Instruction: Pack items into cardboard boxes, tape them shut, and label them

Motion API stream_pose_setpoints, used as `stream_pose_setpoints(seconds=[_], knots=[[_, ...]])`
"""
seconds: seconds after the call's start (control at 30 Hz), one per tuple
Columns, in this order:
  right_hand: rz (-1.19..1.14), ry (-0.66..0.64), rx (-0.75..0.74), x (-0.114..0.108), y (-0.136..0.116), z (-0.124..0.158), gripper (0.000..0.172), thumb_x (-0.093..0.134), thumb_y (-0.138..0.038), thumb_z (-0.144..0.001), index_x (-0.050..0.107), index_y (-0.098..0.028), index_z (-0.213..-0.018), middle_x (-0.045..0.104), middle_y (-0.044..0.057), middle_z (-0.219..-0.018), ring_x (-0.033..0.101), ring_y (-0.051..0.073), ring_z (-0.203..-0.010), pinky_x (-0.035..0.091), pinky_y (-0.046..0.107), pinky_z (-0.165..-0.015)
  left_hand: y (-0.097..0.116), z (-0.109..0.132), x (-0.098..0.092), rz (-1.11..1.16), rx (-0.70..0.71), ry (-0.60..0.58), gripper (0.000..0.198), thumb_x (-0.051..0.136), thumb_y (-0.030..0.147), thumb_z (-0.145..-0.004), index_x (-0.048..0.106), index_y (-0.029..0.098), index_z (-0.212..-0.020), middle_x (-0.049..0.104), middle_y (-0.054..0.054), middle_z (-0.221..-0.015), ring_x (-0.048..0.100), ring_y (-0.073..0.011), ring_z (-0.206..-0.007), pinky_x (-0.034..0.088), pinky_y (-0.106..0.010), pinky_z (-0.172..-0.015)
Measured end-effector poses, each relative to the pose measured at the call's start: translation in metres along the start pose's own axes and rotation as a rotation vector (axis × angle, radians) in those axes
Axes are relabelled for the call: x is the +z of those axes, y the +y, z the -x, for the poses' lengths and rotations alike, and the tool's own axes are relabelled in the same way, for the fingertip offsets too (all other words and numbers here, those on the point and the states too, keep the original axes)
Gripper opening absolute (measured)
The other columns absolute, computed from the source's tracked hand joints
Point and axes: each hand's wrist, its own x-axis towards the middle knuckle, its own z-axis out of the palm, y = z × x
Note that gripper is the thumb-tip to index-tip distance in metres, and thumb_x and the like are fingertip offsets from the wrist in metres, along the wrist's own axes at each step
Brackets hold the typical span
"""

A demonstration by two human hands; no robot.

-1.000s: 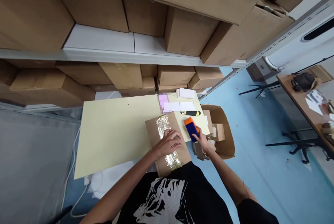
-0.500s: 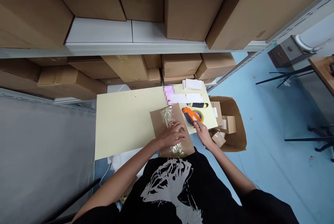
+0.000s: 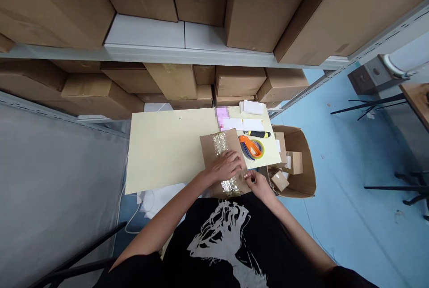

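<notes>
A flat cardboard box (image 3: 208, 149) lies tilted at the table's front edge, against my shirt. Shiny clear packing tape (image 3: 220, 142) runs down its top, crossed by my hand. My left hand (image 3: 228, 166) rests palm down on the box, its fingers slightly bent over the top. At the box's right edge, my right hand (image 3: 259, 185) has thumb and fingers pinched together; a glint of clear tape shows at the fingertips. Just beyond the box lies an orange tape dispenser (image 3: 250, 146) with a yellow-edged tape roll (image 3: 260, 148), touched by neither hand.
A black-and-yellow utility knife (image 3: 257, 134), white labels (image 3: 243, 124) and a white paper stack (image 3: 252, 108) lie on the cream table (image 3: 161, 149). Right of it stands an open carton (image 3: 306, 163) with small boxes inside. Shelves with large boxes (image 3: 264, 10) rise behind.
My right hand has left the tape dispenser and come down to the box's right edge, its fingers pinched. The dispenser lies released on the table. My left hand stays on the box.
</notes>
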Motion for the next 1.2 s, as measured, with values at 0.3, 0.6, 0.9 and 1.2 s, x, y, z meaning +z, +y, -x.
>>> stream_pose_setpoints(seconds=[0.3, 0.6, 0.9, 1.2], knots=[[-0.787, -0.259, 0.342, 0.008, -0.038, 0.018, 0.021, 0.062, -0.034, -0.062, 0.049, -0.02, -0.068, 0.037, -0.011, -0.046, 0.028, 0.004, -0.042, 0.031, 0.019, -0.043, -0.016, 0.034, 0.018, 0.052, -0.328, 0.245, 0.05, 0.027, 0.021, -0.092, 0.022, 0.012, -0.142, 0.035, -0.017, -0.145, 0.029, -0.0241, -0.135, 0.029, -0.045, -0.11], [-0.85, -0.249, 0.41, 0.035, -0.021, 0.031, 0.051, 0.076, -0.05, -0.058, 0.033, -0.021, -0.061, 0.024, -0.013, -0.047, 0.014, 0.001, -0.041, 0.009, 0.015, -0.037, -0.035, 0.038, 0.021, -0.009, -0.337, 0.123, 0.068, 0.024, 0.002, -0.081, 0.015, 0.018, -0.146, 0.029, -0.007, -0.15, 0.024, -0.0156, -0.138, 0.025, -0.038, -0.113], [-0.412, -0.2, 0.388, 0.054, 0.007, 0.025, 0.048, 0.058, -0.065, -0.068, 0.034, -0.024, -0.065, 0.035, -0.013, -0.037, 0.022, 0.004, -0.031, 0.02, 0.017, -0.033, -0.019, 0.035, 0.026, -0.149, -0.35, 0.153, 0.077, 0.049, 0.046, -0.084, 0.019, 0.009, -0.144, 0.028, -0.017, -0.149, 0.023, -0.0256, -0.139, 0.018, -0.042, -0.115], [0.845, -0.1, 0.167, 0.039, -0.003, 0.021, 0.033, 0.054, -0.044, -0.084, 0.06, -0.018, -0.064, 0.069, 0.018, -0.078, 0.067, 0.029, -0.081, 0.046, 0.034, -0.07, -0.014, 0.034, 0.032, -0.239, -0.33, 0.132, 0.097, 0.055, 0.059, -0.076, 0.011, 0.009, -0.146, 0.021, -0.019, -0.151, 0.015, -0.0296, -0.141, 0.006, -0.05, -0.115]])
